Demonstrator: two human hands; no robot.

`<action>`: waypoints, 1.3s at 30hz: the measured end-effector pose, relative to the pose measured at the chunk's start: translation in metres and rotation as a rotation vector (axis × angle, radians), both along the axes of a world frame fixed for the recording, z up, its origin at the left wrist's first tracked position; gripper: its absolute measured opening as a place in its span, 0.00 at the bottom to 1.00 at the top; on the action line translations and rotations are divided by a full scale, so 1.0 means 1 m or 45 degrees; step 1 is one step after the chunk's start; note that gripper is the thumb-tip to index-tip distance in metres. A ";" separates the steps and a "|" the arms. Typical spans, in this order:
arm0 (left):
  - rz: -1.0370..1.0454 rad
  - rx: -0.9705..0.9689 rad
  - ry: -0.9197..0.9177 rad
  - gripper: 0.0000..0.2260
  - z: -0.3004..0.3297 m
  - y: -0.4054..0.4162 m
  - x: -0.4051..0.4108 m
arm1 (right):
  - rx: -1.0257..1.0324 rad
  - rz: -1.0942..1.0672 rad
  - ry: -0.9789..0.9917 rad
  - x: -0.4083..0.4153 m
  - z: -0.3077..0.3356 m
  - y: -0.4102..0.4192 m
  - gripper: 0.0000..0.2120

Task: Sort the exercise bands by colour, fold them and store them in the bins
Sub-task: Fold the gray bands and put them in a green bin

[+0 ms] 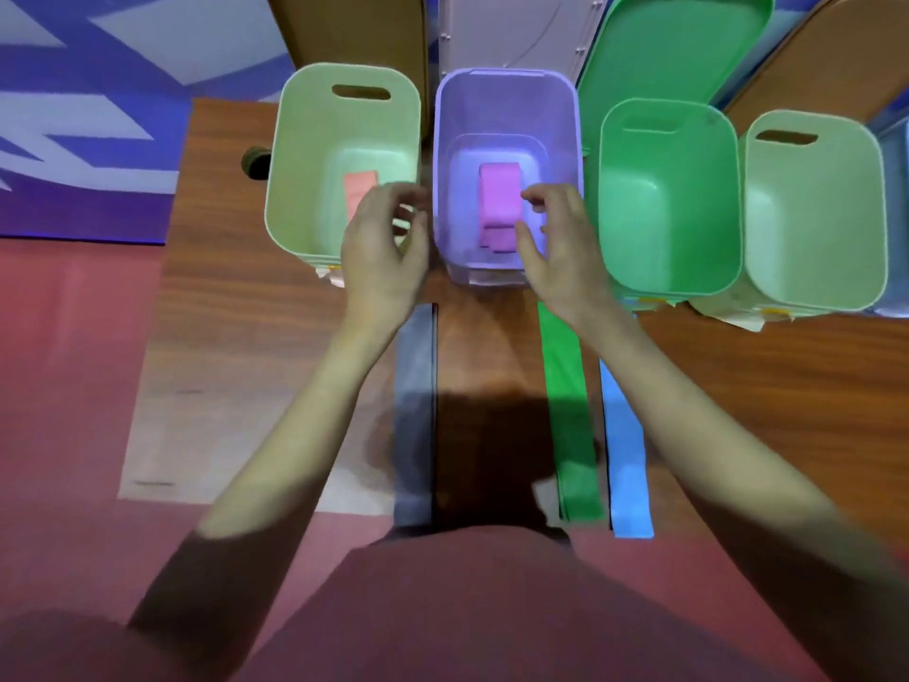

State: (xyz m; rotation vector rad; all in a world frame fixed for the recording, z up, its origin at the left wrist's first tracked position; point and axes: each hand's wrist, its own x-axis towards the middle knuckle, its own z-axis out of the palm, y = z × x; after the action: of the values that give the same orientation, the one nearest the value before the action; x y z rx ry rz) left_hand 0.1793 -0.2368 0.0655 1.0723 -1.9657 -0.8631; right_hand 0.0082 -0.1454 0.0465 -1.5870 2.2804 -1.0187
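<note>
Both my forearms are reaching over the brown wooden table, where a grey band, a green band and a blue band are lying lengthwise, pointing away from me. My left hand and right hand are hovering empty, fingers loosely spread, flanking the lilac plastic bin holding the folded pink band. A salmon band is lying in the pale green bin. Stickers on the bins are too blurred to read.
</note>
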 end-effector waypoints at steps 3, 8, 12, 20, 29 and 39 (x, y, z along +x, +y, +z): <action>0.078 0.094 -0.064 0.09 -0.016 0.031 0.039 | -0.057 -0.032 -0.007 0.028 -0.002 0.039 0.12; 0.232 0.476 -0.500 0.10 -0.074 0.073 0.081 | 0.184 0.034 -0.156 0.069 -0.042 0.067 0.10; 0.251 0.675 -0.755 0.24 -0.100 0.103 0.086 | 0.480 0.083 -0.279 0.086 -0.078 0.049 0.15; 0.219 0.499 -0.932 0.38 -0.126 0.127 0.077 | 0.675 0.106 -0.277 0.091 -0.108 0.008 0.22; 0.169 0.391 -0.994 0.33 -0.130 0.133 0.074 | 0.776 0.085 -0.343 0.097 -0.120 -0.021 0.27; 0.166 0.363 -0.987 0.31 -0.129 0.137 0.073 | 0.765 0.103 -0.237 0.096 -0.129 -0.032 0.15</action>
State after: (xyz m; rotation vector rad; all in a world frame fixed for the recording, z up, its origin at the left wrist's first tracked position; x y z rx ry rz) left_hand 0.2526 -0.0993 -0.0632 1.8923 -2.3809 -0.7259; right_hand 0.1037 -0.1776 -0.0820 -1.2557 2.0969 -0.3782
